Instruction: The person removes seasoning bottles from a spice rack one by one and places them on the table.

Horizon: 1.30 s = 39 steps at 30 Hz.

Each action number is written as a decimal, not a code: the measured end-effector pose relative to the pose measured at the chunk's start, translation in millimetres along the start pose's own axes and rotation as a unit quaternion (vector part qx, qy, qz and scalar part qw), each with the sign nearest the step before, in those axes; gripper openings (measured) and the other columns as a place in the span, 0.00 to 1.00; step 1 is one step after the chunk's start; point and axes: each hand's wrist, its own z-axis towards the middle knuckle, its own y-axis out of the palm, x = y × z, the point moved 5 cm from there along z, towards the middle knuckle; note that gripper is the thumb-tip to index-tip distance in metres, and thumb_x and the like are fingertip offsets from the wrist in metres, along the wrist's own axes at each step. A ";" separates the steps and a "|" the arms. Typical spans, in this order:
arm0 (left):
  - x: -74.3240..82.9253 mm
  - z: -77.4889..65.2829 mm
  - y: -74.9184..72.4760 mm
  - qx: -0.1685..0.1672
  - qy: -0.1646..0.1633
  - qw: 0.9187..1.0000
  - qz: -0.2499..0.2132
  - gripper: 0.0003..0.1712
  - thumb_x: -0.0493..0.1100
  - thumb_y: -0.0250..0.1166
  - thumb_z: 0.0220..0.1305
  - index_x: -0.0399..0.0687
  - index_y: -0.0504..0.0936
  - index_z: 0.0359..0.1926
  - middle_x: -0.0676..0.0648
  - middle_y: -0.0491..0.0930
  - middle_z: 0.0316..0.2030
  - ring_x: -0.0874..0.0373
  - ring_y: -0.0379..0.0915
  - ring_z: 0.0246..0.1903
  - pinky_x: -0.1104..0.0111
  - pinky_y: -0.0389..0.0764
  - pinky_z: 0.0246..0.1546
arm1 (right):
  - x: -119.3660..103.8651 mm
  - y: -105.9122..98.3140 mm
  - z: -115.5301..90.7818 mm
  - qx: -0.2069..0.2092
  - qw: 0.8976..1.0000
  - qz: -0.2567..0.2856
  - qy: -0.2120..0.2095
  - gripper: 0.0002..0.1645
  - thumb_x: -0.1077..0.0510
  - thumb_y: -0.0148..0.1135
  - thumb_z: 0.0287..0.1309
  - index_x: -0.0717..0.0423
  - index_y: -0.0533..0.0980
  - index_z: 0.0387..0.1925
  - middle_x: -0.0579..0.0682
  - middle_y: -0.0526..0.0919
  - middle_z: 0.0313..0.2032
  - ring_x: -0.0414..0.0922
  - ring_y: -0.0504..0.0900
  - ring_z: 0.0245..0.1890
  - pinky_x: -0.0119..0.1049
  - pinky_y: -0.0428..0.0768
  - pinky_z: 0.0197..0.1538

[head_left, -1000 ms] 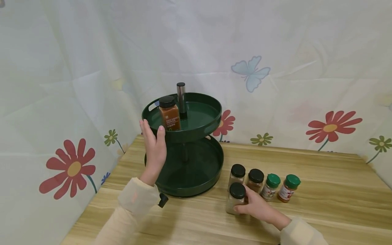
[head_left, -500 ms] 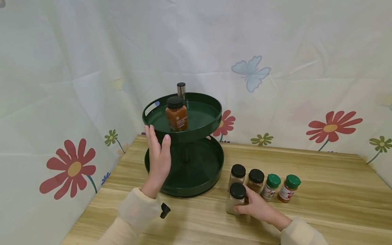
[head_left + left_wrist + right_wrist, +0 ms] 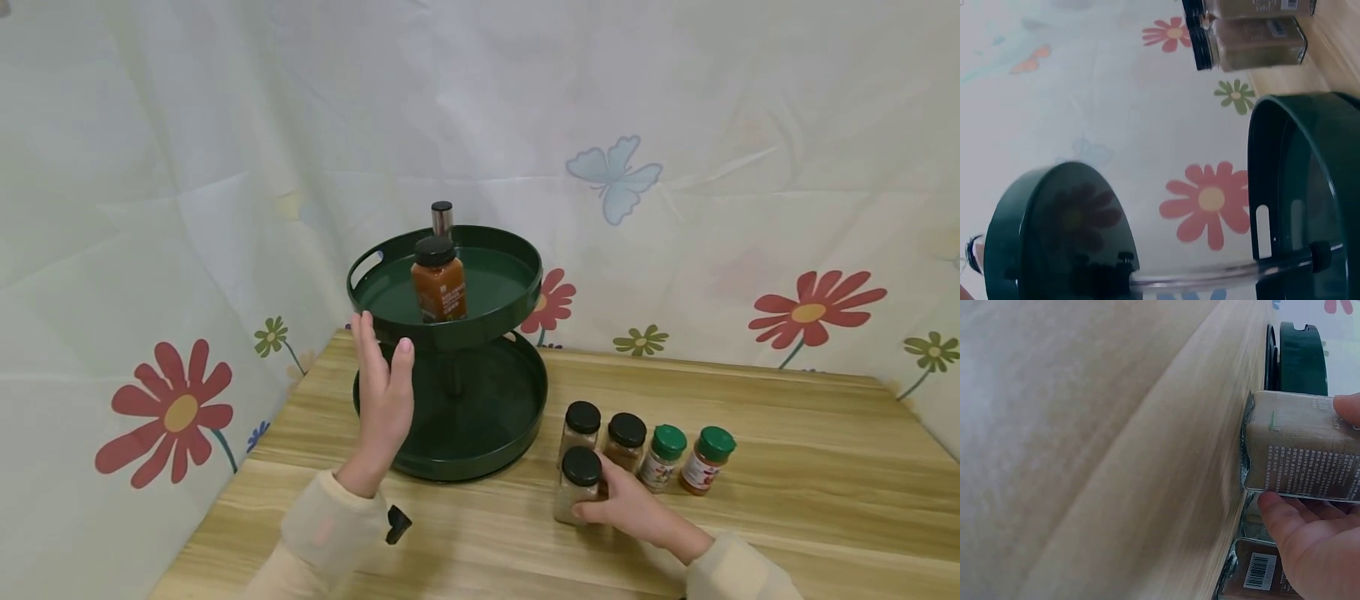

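Note:
My right hand (image 3: 637, 504) holds a black-capped spice jar (image 3: 577, 492) of pale powder between thumb and fingers. The right wrist view shows the jar's printed side (image 3: 1304, 447) and its base right at the wooden tabletop. My left hand (image 3: 384, 404), fingers straight and thumb apart, is at the front left rim of the green upper tray (image 3: 495, 321) of a two-tier stand. An orange-red pepper jar (image 3: 441, 290) with a black cap stands upright in that tray, near the front. The green lower tray (image 3: 465, 467) lies beneath.
Behind the held jar stand two black-capped jars, one with light powder (image 3: 581, 425) and one brown (image 3: 625, 442). Two green-capped jars (image 3: 660, 458) are to their right. A metal post (image 3: 442, 221) rises through the stand. A flowered curtain (image 3: 712, 208) hangs behind the table.
The upper tray has turned, carrying the pepper jar to the right and turning its label. My left hand has shifted slightly down and right. My right hand has stayed on its jar.

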 end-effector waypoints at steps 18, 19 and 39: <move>-11.8 39.7 -31.4 0.060 -0.027 0.998 -0.008 0.40 0.56 0.43 0.67 0.47 0.34 0.69 0.45 0.30 0.70 0.59 0.24 0.66 0.58 0.34 0.66 | 1.0 0.3 -0.6 0.001 1.000 0.005 0.005 0.36 0.57 0.65 0.44 0.63 0.63 0.55 0.59 0.72 0.50 0.50 0.72 0.46 0.47 0.73 0.46; -12.2 42.1 -31.7 0.061 -0.030 0.998 -0.004 0.40 0.56 0.42 0.67 0.47 0.34 0.69 0.46 0.30 0.70 0.59 0.25 0.66 0.58 0.34 0.66 | 1.0 0.3 -0.6 0.001 1.000 0.005 0.004 0.36 0.57 0.65 0.44 0.62 0.63 0.55 0.59 0.72 0.50 0.49 0.73 0.46 0.46 0.73 0.46; -32.8 70.2 -18.8 0.037 -0.067 0.997 0.019 0.41 0.54 0.44 0.66 0.47 0.32 0.69 0.45 0.28 0.70 0.58 0.24 0.67 0.58 0.35 0.66 | -0.3 -0.1 0.1 -0.007 1.000 0.003 -0.002 0.38 0.57 0.66 0.44 0.63 0.62 0.56 0.62 0.71 0.51 0.53 0.72 0.48 0.50 0.73 0.47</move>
